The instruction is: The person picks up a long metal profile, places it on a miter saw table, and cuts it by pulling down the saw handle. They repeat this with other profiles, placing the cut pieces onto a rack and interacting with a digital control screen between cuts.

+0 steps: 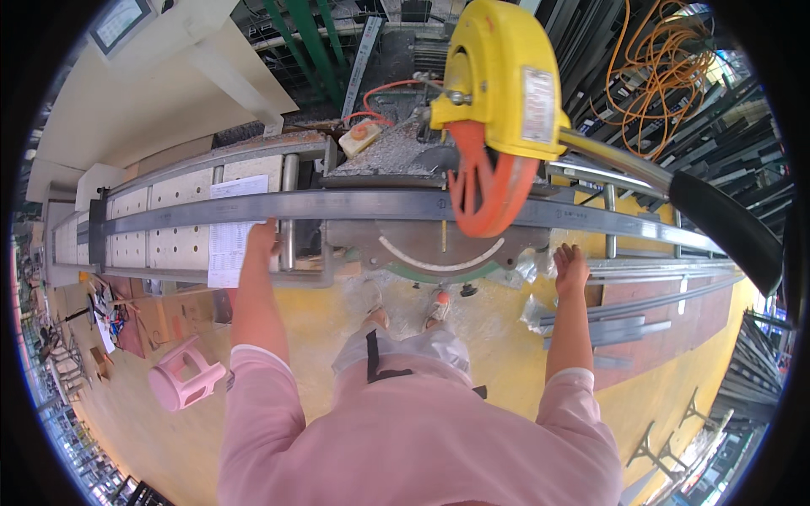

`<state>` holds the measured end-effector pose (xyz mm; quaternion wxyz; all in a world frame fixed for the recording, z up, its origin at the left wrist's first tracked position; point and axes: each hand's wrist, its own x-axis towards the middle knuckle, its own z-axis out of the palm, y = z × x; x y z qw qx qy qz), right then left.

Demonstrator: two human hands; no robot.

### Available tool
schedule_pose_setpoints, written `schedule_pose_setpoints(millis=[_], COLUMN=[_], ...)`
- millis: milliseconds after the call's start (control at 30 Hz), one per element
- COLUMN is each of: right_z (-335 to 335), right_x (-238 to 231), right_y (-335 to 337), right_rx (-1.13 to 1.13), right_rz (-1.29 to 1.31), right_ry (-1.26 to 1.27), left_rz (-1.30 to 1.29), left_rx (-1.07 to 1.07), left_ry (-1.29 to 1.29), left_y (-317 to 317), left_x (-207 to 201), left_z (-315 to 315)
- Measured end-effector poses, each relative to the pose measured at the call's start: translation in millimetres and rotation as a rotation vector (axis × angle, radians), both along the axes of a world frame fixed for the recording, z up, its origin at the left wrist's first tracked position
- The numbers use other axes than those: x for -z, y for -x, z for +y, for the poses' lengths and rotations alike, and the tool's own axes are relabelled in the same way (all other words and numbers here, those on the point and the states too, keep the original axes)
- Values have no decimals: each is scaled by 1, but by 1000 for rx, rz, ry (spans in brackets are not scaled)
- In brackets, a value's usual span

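A long grey metal bar [354, 205] lies across the cutting saw [504, 84] and its side supports. The saw has a yellow housing, an orange guard and a black handle [727, 221]. My left hand [262, 242] is at the bar's near edge, beside a printed paper sheet [226, 253]. Its fingers are partly turned from view but look loosely apart, with no grip on the bar visible. My right hand [572, 268] is raised just short of the bar, right of the saw. Its fingers are apart and it holds nothing.
A perforated support table [181, 187] extends left, with a roller [290, 181] at its end. Several loose metal profiles [620, 327] lie low on the right. A pink stool [173, 379] stands on the floor at left. An orange cable [654, 76] hangs over stacked stock.
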<state>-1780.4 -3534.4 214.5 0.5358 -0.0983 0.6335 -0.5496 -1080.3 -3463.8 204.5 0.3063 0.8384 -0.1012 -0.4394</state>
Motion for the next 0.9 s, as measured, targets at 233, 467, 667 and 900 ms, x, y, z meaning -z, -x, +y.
schedule_pose_setpoints(millis=[233, 467, 667, 900], right_z=[-107, -148, -134, -126], right_x=[59, 58, 49, 9], right_y=[52, 47, 22, -38], right_rx=[148, 158, 192, 286], right_rz=[-152, 11, 21, -4], right_ry=[55, -49, -14, -8], left_rz=[7, -39, -45, -26], left_rx=[-309, -419, -436, -393], left_ry=[222, 177, 177, 218], left_y=[120, 141, 139, 128], left_x=[24, 17, 18, 21], left_z=[-37, -51, -51, -43])
